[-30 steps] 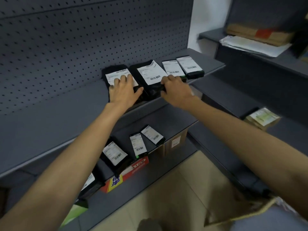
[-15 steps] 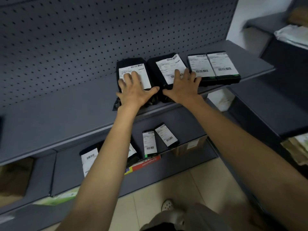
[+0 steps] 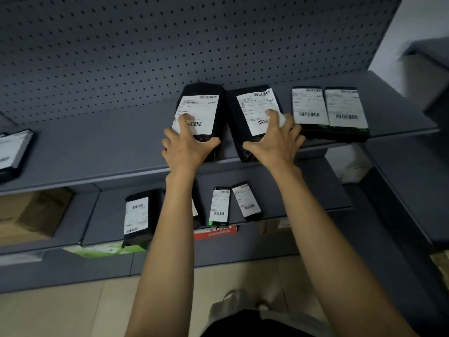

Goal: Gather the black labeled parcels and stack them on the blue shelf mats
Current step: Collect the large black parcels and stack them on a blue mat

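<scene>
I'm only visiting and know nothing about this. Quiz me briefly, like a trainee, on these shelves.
1. True or false: the left hand holds one black parcel and the right hand holds another parcel.
2. On the upper shelf, how many untouched parcels lie right of the right hand? A one, B two, C four.
3. Fill in: every parcel carries a white ____.
Key: 1 true; 2 B; 3 label.

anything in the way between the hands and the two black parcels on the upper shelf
Nothing visible. The left hand grips the left parcel, fingers on its label and thumb round its near end; the right hand grips the middle parcel the same way. A pair of parcels lies close beside the right hand.
</scene>
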`<state>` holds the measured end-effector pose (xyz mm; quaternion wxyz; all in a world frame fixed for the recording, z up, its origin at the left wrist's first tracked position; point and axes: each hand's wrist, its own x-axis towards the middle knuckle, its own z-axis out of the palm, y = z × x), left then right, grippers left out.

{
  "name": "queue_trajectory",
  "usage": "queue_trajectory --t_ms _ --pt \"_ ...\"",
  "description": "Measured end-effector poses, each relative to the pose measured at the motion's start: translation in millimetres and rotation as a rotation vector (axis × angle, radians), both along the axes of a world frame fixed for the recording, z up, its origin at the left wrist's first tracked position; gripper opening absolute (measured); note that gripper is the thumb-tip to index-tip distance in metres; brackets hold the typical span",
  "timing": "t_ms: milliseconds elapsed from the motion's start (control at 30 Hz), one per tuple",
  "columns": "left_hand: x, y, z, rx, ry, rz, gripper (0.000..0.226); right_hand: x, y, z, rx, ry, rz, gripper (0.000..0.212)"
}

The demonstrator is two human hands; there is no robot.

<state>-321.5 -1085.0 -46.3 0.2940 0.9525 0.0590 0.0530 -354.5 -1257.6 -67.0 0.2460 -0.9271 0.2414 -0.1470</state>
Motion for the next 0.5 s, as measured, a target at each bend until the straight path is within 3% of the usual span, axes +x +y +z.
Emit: queue_trajectory --t_ms 267,500 --pt "-54 16 -8 -0.219 -0.258 0.191 0.070 -23 18 3 0.148 -0.225 0.082 0.088" --pt "-86 97 15 -0.226 -0.465 0.412 0.067 -9 103 32 0.233 -0.350 0.350 0.086"
